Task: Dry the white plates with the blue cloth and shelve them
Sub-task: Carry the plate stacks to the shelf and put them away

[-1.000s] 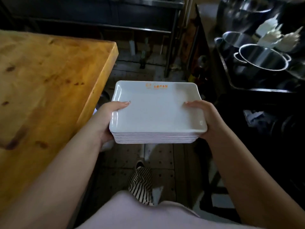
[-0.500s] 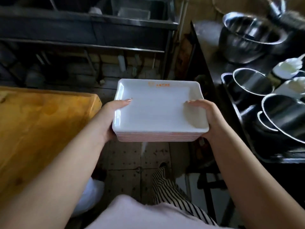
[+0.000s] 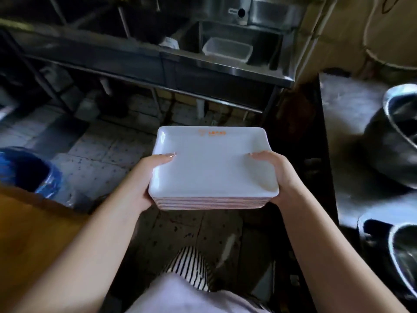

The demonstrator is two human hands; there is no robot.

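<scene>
Since the earlier frame the wooden table [image 3: 33, 233] has slid to the lower-left corner and a steel sink counter [image 3: 158, 62] now fills the view ahead — person turning, carrying. Stack of white plates [image 3: 212, 166] held level at waist height over the tiled floor. Left hand [image 3: 146, 177] and right hand [image 3: 279, 177] clamp its short ends, thumbs on top. Risk: smooth plates sliding off if the stack tilts mid-turn. Blue cloth not seen.
</scene>
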